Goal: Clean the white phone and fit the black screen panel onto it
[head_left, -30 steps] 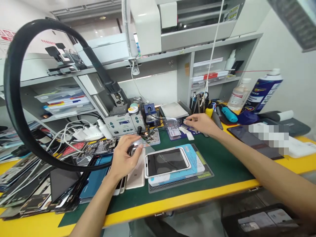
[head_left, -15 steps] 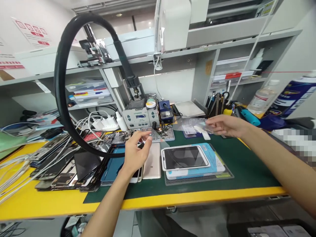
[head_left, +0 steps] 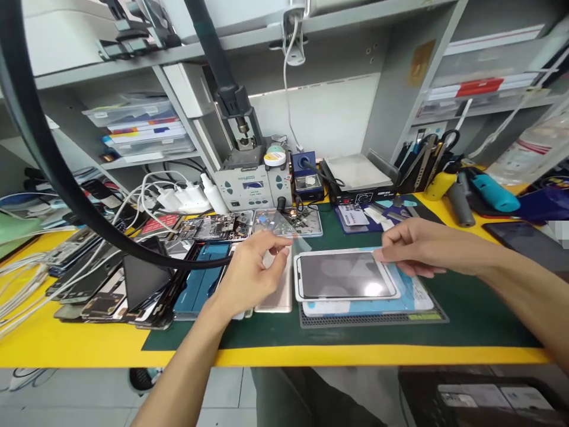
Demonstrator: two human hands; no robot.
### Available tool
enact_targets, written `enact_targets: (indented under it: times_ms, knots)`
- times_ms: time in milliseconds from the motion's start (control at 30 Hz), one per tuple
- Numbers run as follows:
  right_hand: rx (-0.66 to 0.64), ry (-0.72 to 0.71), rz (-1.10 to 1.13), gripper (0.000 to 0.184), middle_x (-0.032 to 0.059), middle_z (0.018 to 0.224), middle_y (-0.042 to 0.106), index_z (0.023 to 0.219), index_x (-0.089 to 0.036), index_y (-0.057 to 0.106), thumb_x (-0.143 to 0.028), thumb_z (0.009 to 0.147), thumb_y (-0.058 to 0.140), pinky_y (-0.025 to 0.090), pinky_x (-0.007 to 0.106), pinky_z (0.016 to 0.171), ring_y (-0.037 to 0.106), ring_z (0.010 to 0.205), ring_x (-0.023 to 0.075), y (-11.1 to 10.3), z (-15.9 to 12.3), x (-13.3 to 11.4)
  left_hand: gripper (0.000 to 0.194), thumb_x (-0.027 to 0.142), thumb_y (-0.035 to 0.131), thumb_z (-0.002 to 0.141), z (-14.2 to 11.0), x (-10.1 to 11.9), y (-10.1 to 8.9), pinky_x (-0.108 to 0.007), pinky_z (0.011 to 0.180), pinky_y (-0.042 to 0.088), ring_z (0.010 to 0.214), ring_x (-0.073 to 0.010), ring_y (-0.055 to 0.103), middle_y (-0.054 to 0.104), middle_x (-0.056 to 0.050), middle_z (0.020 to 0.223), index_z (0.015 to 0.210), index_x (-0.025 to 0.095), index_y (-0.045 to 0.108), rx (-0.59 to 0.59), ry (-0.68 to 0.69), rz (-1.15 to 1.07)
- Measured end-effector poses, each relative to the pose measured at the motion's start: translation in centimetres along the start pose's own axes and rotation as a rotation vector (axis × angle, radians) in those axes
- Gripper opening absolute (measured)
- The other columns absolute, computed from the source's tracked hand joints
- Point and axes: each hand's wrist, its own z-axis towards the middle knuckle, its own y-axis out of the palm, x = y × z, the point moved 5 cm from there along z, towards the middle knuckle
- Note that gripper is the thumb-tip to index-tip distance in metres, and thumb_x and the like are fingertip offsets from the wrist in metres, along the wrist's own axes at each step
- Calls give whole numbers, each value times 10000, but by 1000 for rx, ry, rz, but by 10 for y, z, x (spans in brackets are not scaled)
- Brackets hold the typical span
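My left hand (head_left: 260, 270) is closed in a pinch above the gold phone (head_left: 282, 290), holding a clear plastic film (head_left: 303, 244) that juts out past the fingertips. A white-framed phone (head_left: 342, 276) with a dark screen lies face up on a blue-and-white flat pack (head_left: 418, 296). At that phone's upper right corner, my right hand (head_left: 415, 246) has its thumb and fingers pressed together. Whether these grip the phone's edge or a thin clear sheet does not show. Under the pack is a grey mesh-like mat (head_left: 377, 320).
Stacked phone parts (head_left: 120, 284) and a blue phone back (head_left: 200, 284) lie on the left. A black hose (head_left: 89, 219) arches across that side. Behind stand a hot-air station (head_left: 253, 187) and a small open-top device (head_left: 360, 175). Tools (head_left: 427, 160) stand at the back right.
My right hand has come down and nearer, from holding a clear sheet in the air to the white-framed phone's corner. My left hand keeps its pinch. The view has tilted down.
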Motion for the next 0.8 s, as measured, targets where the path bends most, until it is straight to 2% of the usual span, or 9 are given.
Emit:
enact_targets:
  times_ms: [133,233,367,633,800]
  knots:
    - [43,17,1,509,-5,494,571,610,-185,494,-550,783,804,253,209,426,426,387,59,7,0,-7,186,197,582,964,-1,4,-1,-338,789,474,845,-186,633,696,-32,879,1044,197,750,-52,-2,14]
    - [63,52,21,521,11,503,585,595,-187,481,-557,768,806,224,206,403,456,382,69,9,0,-7,187,186,575,964,-3,5,-3,-341,798,480,854,-187,637,707,-38,902,1035,192,748,-73,-12,13]
    - [1,52,103,499,33,512,601,592,-176,544,-566,765,803,190,205,360,466,374,78,12,1,-6,191,162,571,961,-4,6,-1,-338,838,492,895,-191,656,726,-33,924,1028,191,748,-124,1,23]
    - [1,61,109,484,30,441,563,584,-165,603,-566,763,808,247,190,334,472,358,89,16,3,-7,203,177,574,971,-5,8,2,-342,863,515,895,-195,671,722,-31,905,1046,196,761,-184,23,23]
    - [-1,57,111,495,40,457,576,595,-162,603,-579,772,804,283,191,332,501,366,104,15,4,-5,207,212,607,969,-8,10,6,-376,932,506,1003,-215,648,710,-47,994,1096,208,771,-260,33,38]
